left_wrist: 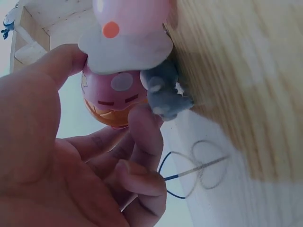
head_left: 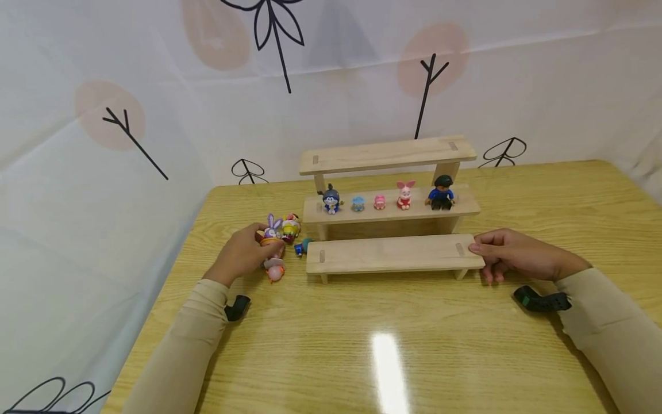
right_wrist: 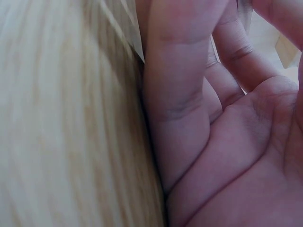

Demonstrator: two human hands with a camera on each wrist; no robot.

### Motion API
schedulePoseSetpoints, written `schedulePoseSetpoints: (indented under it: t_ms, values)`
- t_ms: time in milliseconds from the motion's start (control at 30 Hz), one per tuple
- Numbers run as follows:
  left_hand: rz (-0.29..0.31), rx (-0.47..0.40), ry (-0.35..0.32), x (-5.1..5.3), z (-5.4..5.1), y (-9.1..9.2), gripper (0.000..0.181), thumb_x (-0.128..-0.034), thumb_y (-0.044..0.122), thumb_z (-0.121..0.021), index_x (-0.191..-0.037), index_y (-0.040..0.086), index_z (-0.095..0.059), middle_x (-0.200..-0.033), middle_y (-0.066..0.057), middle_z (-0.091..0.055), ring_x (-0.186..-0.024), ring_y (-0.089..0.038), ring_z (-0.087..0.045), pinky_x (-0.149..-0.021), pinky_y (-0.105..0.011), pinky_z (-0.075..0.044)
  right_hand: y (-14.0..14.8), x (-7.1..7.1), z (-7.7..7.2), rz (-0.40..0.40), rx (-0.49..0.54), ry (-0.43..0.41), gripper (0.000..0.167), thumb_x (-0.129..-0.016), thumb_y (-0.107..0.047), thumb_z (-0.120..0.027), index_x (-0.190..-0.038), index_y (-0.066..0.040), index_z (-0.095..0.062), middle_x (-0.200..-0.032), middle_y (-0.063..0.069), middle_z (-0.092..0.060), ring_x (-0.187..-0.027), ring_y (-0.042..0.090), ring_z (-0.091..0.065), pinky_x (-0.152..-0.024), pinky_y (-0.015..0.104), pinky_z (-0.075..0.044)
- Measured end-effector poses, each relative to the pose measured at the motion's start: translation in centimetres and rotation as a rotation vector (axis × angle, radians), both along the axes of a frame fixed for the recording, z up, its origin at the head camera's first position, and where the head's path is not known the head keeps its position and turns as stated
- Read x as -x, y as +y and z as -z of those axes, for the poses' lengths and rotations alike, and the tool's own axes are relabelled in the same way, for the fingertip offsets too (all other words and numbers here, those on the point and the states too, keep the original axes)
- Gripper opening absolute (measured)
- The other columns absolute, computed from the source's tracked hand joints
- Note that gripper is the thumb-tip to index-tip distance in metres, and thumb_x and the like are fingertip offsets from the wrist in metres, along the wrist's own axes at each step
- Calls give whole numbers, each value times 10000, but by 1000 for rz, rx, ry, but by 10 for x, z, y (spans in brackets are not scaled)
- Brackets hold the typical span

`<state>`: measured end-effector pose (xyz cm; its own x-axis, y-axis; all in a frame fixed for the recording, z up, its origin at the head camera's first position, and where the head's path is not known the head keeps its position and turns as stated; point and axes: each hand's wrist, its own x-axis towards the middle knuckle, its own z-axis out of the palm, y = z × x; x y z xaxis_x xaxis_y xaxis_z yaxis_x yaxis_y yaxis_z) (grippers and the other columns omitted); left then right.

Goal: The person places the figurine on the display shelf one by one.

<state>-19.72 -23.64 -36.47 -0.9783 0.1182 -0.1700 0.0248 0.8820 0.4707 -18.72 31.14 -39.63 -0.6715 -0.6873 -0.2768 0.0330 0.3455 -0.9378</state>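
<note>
- White cloth backdrop (head_left: 351,109), black plant drawings; we count one wood-grain table (head_left: 310,345).
- One wooden shelf (head_left: 393,253) on it, three boards.
- Middle board, five figures, left to right: dark-topped figure (head_left: 331,202), blue-hatted figure (head_left: 358,203), small pink figure (head_left: 380,202), pink-eared figure (head_left: 404,199), black-capped figure (head_left: 442,193).
- Left hand (head_left: 240,255): thumb and fingers curled round pink-and-orange toy (left_wrist: 111,90), left of shelf; white wavy piece (left_wrist: 125,53) and pink dome (left_wrist: 137,16) against it. We can't tell if one toy or two.
- Nearby, one each: purple-eared figure (head_left: 272,223), yellow figure (head_left: 291,227), blue figure (head_left: 300,249) by lower board's left end.
- Right hand (head_left: 524,253): grips lower board's right end, thumb on top.
- Two beige sleeves (head_left: 178,348), two black wrist devices (head_left: 540,301).
</note>
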Motion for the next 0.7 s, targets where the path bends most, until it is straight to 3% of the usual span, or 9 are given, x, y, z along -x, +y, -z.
schedulePoseSetpoints:
  t_ms: [400,700]
  values:
    - [-31,-84,135,-3,-7,2,720,-945,540,-623,-1467,78,-442,-1261,-180,-627,-946,-288,-666,-710,-362,-561,0,-1,-1,7,0,10,367,-1118,-206,-322,-1229,9,-598,-848,126,-708,-714,228,-682,-586,365,-584]
    - [-41,-150,255,-4,-14,1,713,-956,519,-623,-1484,84,-421,-1206,-148,-626,-919,-250,-672,-696,-340,-567,-1,-2,-2,12,-13,10,369,-1118,-214,-324,-1240,12,-589,-862,137,-705,-718,243,-682,-592,370,-583]
